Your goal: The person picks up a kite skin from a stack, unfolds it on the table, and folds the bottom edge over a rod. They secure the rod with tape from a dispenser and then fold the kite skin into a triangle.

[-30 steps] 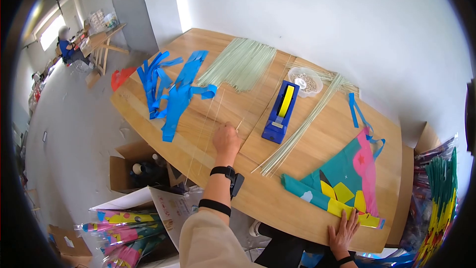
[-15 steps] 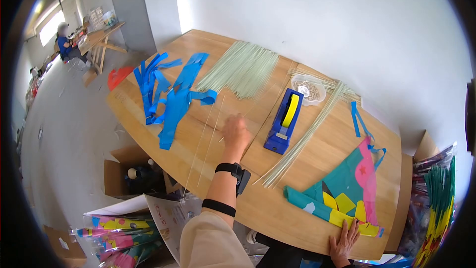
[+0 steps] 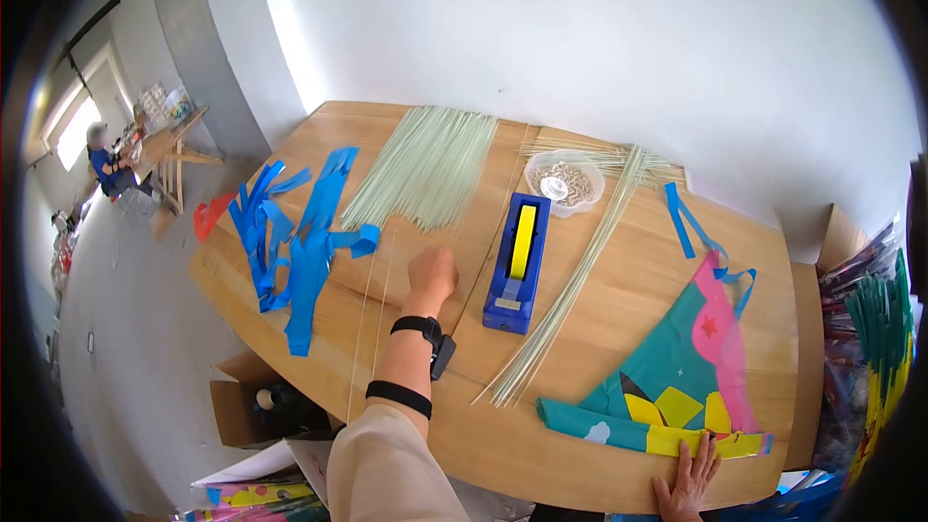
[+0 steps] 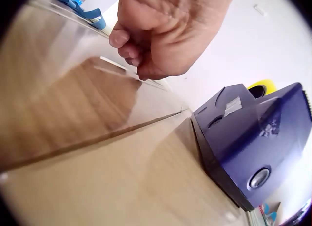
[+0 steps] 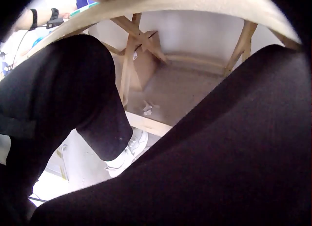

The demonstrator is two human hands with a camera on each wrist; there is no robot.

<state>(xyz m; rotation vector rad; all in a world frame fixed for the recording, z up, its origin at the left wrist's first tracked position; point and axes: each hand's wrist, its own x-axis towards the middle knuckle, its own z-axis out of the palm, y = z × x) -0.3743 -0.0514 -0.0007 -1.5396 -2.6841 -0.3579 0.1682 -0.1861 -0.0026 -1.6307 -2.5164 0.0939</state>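
Over the table's middle, left of the blue tape dispenser (image 3: 517, 261), is my left hand (image 3: 432, 275), its fingers curled in. In the left wrist view a thin pale stick (image 4: 111, 63) runs under the fingertips, its far part hidden by the thumb, which appears to pinch it. My right hand (image 3: 688, 483) lies with spread, straight fingers on the yellow folded edge of a triangular printed cloth (image 3: 667, 348), green and pink with a blue ribbon (image 3: 679, 217). Only a sliver of that hand shows in the right wrist view.
A broad bundle of thin sticks (image 3: 425, 169) lies at the back, blue strips (image 3: 311, 251) left of it. Another stick bundle (image 3: 570, 300) runs right of the dispenser, beside a clear bowl (image 3: 564, 184) of small pieces. Open boxes (image 3: 261, 401) stand below the table; a person (image 3: 106, 164) sits far left.
The head view has shifted. A small stick end that showed at my left hand is now hidden in that view, and the hand's pose has turned. My right hand stays on the cloth.
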